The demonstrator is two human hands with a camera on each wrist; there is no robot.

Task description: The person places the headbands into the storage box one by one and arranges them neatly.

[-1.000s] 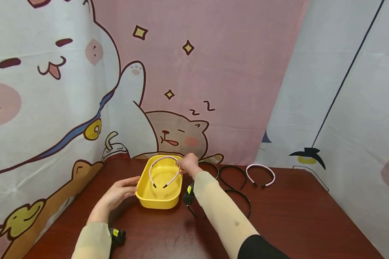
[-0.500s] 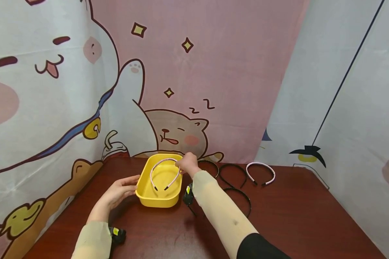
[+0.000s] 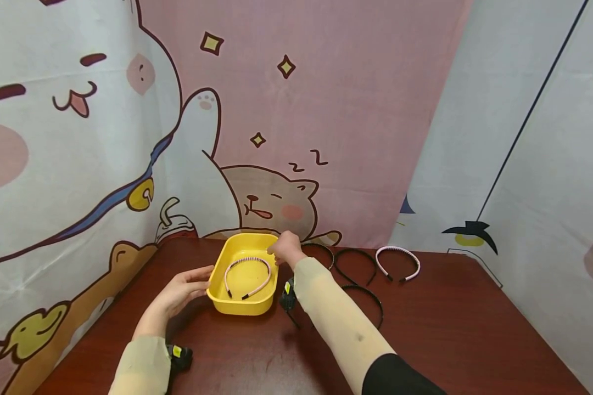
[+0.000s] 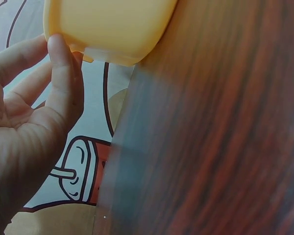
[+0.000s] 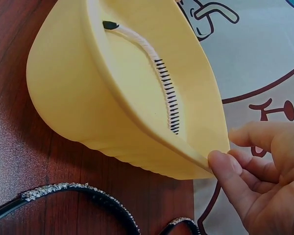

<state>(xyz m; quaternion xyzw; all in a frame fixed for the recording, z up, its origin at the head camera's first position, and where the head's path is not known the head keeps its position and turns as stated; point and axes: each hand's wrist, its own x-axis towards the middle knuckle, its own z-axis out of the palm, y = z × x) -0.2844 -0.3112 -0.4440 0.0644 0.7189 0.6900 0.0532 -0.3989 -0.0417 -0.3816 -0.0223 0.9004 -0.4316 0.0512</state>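
Note:
A pink headband (image 3: 247, 259) with dark stripes and black tips lies on the floor of the yellow plastic bin (image 3: 240, 309). At the bin's far right corner is my right hand (image 3: 286, 249). Its thumb tip lies by the rim in the right wrist view, the index finger is apart from the thumb, and no headband is in it. My left hand (image 3: 182, 294) touches the bin's left side with nearly straight fingers. In the left wrist view, fingertips (image 4: 59, 44) meet the bin's edge.
Right of the bin lie several headbands: a black one (image 3: 356, 250) at the back, another black one (image 3: 368, 293) nearer, one with silvery glitter (image 5: 59, 187), partly behind my right arm, and a pink one (image 3: 397, 248). A printed cloth (image 3: 365, 109) hangs behind the brown table (image 3: 454, 329).
My right hand has let go of the pink headband, which dropped from beside the rim onto the bin's floor. The left hand and the bin have stayed in place.

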